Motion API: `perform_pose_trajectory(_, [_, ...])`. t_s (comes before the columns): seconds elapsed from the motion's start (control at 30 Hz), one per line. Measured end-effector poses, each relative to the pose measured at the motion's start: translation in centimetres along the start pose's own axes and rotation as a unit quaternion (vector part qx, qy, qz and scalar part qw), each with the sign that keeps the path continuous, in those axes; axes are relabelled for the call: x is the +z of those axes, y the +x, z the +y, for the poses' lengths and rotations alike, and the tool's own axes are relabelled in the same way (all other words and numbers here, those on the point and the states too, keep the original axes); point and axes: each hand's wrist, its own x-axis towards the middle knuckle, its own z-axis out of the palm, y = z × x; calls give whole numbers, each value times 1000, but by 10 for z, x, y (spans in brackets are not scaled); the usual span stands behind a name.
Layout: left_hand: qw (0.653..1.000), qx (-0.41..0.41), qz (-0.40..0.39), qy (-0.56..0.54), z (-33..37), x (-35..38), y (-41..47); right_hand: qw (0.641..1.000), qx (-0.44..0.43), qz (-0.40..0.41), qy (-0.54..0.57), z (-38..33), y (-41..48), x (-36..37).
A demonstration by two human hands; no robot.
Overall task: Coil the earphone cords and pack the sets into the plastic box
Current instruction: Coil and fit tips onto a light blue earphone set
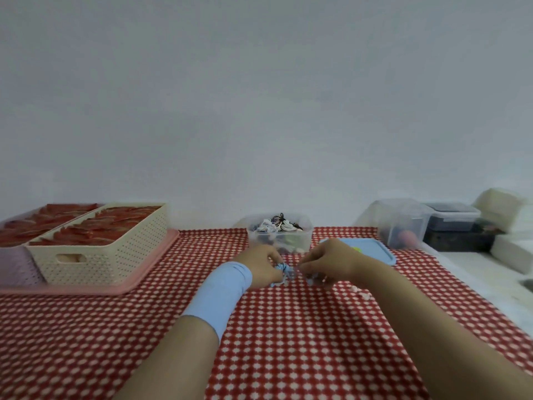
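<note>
Just in front of the clear plastic box (291, 243), which holds a tangle of earphone sets, both forearms reach across the red checked counter (288, 342) and the hands meet knuckles up, almost touching. The left hand (261, 265), with a light blue wristband (219, 293), closes its grip round a bunched blue earphone cord (282, 269), while the right hand (328, 265) pinches the same cord's end with curled fingers. A blue lid (375, 251) lies flat just right of the box, behind the right hand.
</note>
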Motion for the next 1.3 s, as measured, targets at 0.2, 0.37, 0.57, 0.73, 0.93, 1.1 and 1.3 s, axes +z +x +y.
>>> perform_pose_trajectory(0.2, [993,-43,0,111,-5,14,3,995,-27,94,-29,23,-3,-10])
perform_pose_trajectory(0.37, [989,60,109,80,-1,20,6,987,-46,112,-101,34,-2,-9])
perform_pose_trajectory(0.57, [988,123,52,75,3,36,4,981,-35,79,-176,36,3,3])
perform_pose_trajectory(0.73, [986,135,31,97,1,35,-2,982,-52,108,-143,37,4,7])
perform_pose_trajectory(0.93, [989,127,65,41,2,41,-6,988,-77,132,20,36,-5,6])
perform_pose_trajectory(1.1, [939,45,151,-304,14,45,-10,936,-38,61,344,33,-15,4])
perform_pose_trajectory(1.3, [899,38,154,-408,15,50,-13,921,-41,25,386,28,-15,10])
